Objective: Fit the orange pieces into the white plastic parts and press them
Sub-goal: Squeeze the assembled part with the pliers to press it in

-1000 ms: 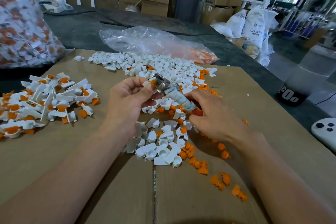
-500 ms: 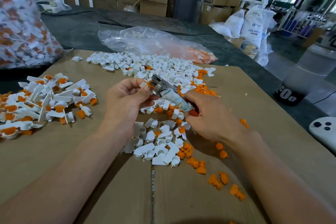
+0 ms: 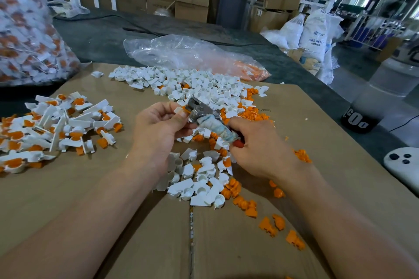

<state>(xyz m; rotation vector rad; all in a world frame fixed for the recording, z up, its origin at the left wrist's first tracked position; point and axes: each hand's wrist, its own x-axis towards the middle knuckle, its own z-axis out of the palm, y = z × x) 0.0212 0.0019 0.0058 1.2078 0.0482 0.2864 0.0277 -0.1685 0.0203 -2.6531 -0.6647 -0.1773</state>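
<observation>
Over cardboard (image 3: 68, 199): left hand (image 3: 158, 131) around one white part (image 3: 178, 110), right hand (image 3: 260, 145) around one tool (image 3: 208, 120).

White plastic parts (image 3: 199, 88) lie heaped on brown cardboard (image 3: 136, 233), loose orange pieces (image 3: 250, 207) strewn along their right edge (some mixed in); at left, a separate pile of fitted white-and-orange parts (image 3: 68, 120).

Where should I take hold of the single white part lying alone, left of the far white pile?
Probably by its round middle, from straight above. The white part seems to lie flat with a small tab sticking out at each side, so finger and thumb fit on its near and far edges. It lies apart on the cardboard, nothing blocking.
</observation>
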